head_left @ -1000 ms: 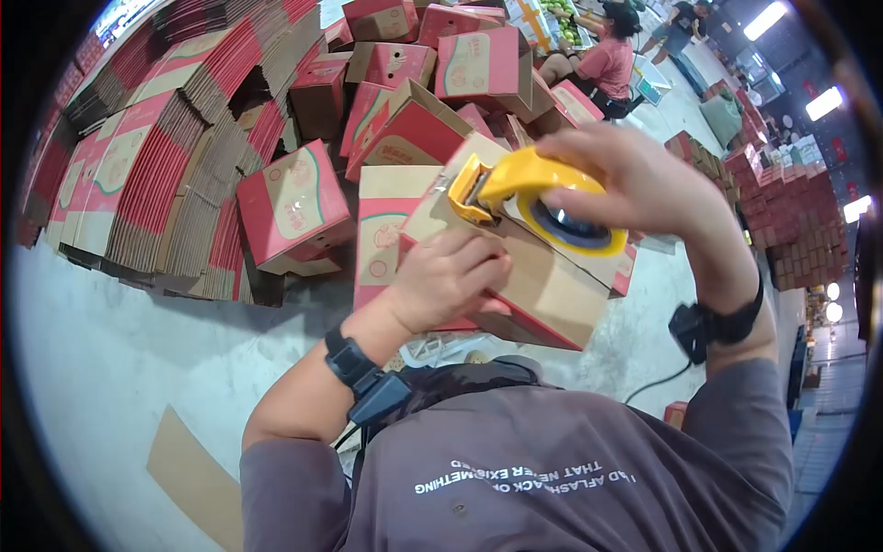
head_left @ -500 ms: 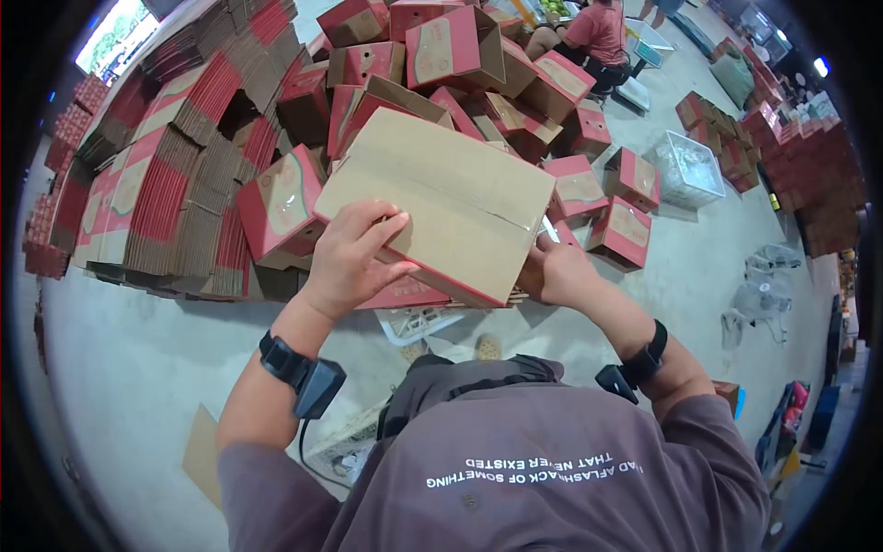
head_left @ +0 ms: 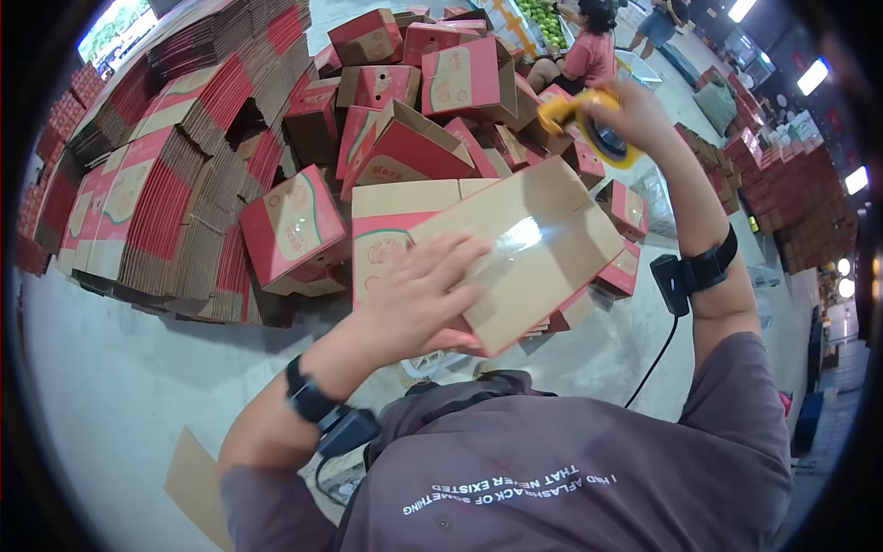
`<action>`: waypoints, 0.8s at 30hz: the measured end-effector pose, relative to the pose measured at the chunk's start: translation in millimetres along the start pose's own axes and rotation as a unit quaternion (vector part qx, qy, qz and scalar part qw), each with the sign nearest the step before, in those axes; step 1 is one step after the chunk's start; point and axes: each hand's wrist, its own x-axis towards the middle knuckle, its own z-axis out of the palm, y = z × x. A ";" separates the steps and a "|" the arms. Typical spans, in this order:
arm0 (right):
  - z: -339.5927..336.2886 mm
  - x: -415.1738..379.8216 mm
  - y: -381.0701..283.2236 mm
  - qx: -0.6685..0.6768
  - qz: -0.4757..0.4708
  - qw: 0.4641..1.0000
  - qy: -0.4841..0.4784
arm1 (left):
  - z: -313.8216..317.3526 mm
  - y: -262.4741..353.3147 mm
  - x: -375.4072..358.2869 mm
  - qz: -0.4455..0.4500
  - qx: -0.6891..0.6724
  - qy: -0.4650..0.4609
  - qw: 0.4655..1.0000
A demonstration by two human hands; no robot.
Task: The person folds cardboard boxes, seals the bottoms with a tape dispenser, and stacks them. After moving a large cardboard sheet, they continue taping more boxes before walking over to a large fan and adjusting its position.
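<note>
A cardboard box [head_left: 543, 248] is tilted in front of me, its plain brown face up, with a shiny strip of clear tape on it. My left hand [head_left: 418, 290] lies on the box's left part, fingers spread and a little blurred. Up at the right, above the box's far corner, my right hand [head_left: 635, 110] is wrapped round a yellow tape dispenser [head_left: 589, 124]. Another pink and tan box [head_left: 377, 235] shows just behind and left of the tilted one.
Stacks of flattened cartons [head_left: 175, 198] stand at the left. A heap of pink boxes [head_left: 460, 83] lies ahead. A person in a pink shirt [head_left: 591, 55] sits at the top beside green fruit [head_left: 544, 23]. A loose cardboard sheet [head_left: 198, 488] is at the lower left.
My right hand has left the box's right side and risen to the upper right with the dispenser. The box has turned, and my left hand has moved right and down, its fingers now across the top face.
</note>
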 end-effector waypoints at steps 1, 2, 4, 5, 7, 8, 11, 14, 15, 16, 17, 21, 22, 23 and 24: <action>1.8 16.7 -5.6 0.034 -0.060 0.996 0.055 | 10.5 -6.9 10.3 0.052 -0.027 0.041 0.997; 1.0 34.5 -20.4 0.052 -0.057 0.997 0.003 | 24.0 -8.5 16.2 0.053 -0.030 0.046 0.997; 14.4 71.1 -58.3 0.054 -0.061 0.991 -0.106 | 49.5 -4.2 22.3 0.074 -0.031 0.082 0.993; 28.3 90.4 -78.4 0.040 -0.070 0.983 -0.164 | 53.0 -2.3 23.7 0.076 -0.037 0.082 0.993; 59.1 119.1 -124.1 -0.024 -0.075 0.949 -0.306 | 58.7 -0.2 22.5 0.084 -0.029 0.084 0.992; 78.3 125.5 -145.2 -0.050 -0.074 0.938 -0.335 | 60.4 -2.2 21.0 0.086 -0.043 0.114 0.989; 138.6 127.3 -188.4 -0.102 -0.059 0.910 -0.397 | 63.4 -9.0 19.0 0.085 -0.073 0.117 0.987; 187.0 126.6 -198.3 -0.187 -0.060 0.780 -0.594 | 60.5 -12.3 22.9 0.087 -0.098 0.125 0.984; 175.4 122.3 -198.5 -0.186 -0.060 0.777 -0.599 | 61.0 -12.7 23.3 0.094 -0.104 0.132 0.981; 143.6 117.2 -200.6 -0.164 -0.079 0.796 -0.577 | 63.5 -14.2 24.2 0.086 -0.095 0.133 0.983; 109.1 116.3 -199.6 -0.142 -0.097 0.818 -0.549 | 62.4 -16.7 26.2 0.087 -0.097 0.133 0.982; -25.5 86.9 -147.2 -0.073 -0.158 0.881 -0.439 | 57.8 -24.6 36.5 0.081 -0.083 0.121 0.986; -67.6 58.0 -138.0 -0.027 -0.146 0.914 -0.376 | 52.0 -26.4 38.8 0.064 -0.074 0.118 0.988; -103.8 28.0 -127.0 -0.010 -0.083 0.922 -0.379 | 49.5 -29.3 42.1 0.046 -0.064 0.116 0.990; -126.8 -5.9 -110.5 0.008 -0.040 0.919 -0.391 | 53.4 -33.1 45.5 0.034 -0.055 0.120 0.991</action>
